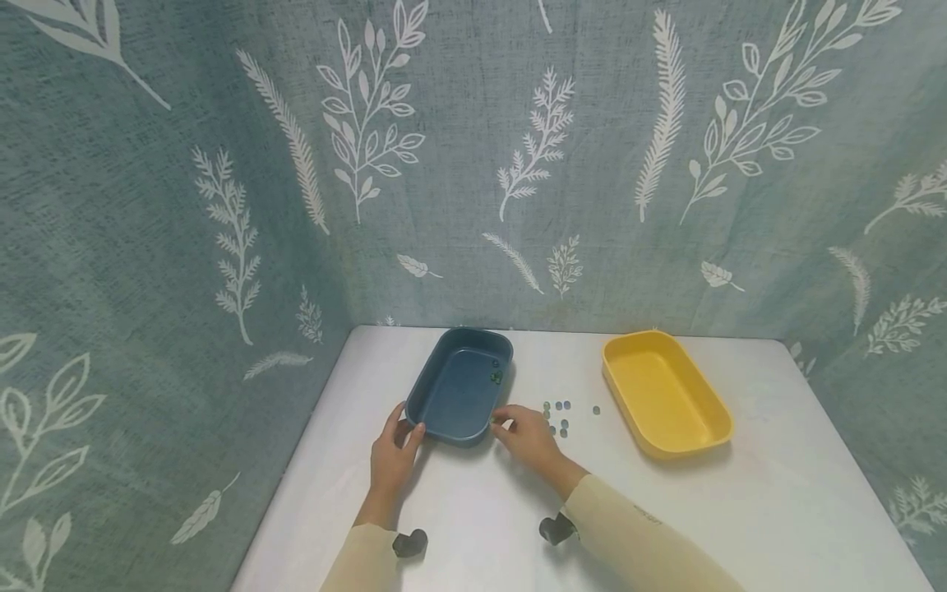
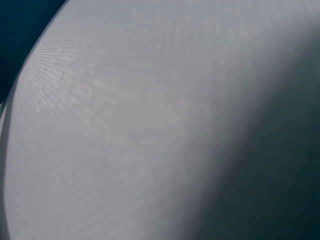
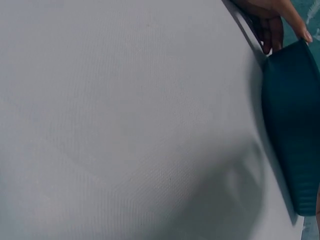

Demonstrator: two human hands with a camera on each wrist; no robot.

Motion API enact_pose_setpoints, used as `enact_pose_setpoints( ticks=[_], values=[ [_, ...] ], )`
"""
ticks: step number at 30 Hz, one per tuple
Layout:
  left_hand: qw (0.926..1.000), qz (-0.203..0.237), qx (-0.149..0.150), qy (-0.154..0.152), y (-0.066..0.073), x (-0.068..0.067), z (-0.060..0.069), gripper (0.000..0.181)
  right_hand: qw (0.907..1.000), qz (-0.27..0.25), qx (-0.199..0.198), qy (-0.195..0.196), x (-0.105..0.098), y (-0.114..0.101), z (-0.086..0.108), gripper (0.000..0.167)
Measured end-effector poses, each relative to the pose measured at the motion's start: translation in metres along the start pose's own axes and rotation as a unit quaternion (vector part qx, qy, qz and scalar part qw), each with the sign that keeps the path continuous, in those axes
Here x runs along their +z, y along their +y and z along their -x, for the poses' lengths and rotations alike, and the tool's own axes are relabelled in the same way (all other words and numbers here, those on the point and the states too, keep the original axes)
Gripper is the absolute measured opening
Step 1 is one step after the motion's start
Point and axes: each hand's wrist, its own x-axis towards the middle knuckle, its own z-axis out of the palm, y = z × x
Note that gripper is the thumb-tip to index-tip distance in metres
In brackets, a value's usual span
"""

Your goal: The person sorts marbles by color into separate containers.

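A dark blue tray (image 1: 459,395) stands tilted slightly on the white table. My left hand (image 1: 392,460) grips its near left corner, thumb on the rim and fingers against the outer wall. The right wrist view also catches the left hand (image 3: 272,20) at the tray's wall (image 3: 290,115). Beside the near right wall, my right hand (image 1: 528,436) pinches a small greenish marble (image 1: 492,421), mostly covered by the fingertips. Several green marbles (image 1: 496,377) lie inside the tray by its right wall. More pale green and bluish marbles (image 1: 565,424) are scattered right of the right hand.
A yellow tray (image 1: 658,395) stands on the right of the white table (image 1: 784,493). One marble (image 1: 596,409) lies apart near its left wall. Patterned green cloth (image 1: 459,247) hangs behind and at both sides. The left wrist view shows mostly blurred tabletop.
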Motion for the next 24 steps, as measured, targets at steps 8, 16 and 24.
enact_pose_setpoints(
  ticks=[8, 16, 24],
  values=[
    [0.9998, -0.005, -0.02, -0.006, 0.0021, -0.0003, 0.001, 0.062, 0.9999, -0.009, 0.001, -0.012, 0.0048, -0.0044, -0.0006, 0.026],
    [0.9999, -0.004, -0.012, -0.004, 0.0024, 0.0, 0.0018, 0.062, 0.9998, -0.01, -0.009, -0.015, 0.0091, -0.007, -0.0007, 0.025],
    [0.9998, -0.006, -0.019, 0.0, 0.0029, 0.0002, 0.0015, 0.061, 0.9995, -0.012, -0.021, -0.019, 0.0104, -0.0089, -0.0023, 0.025]
  ],
)
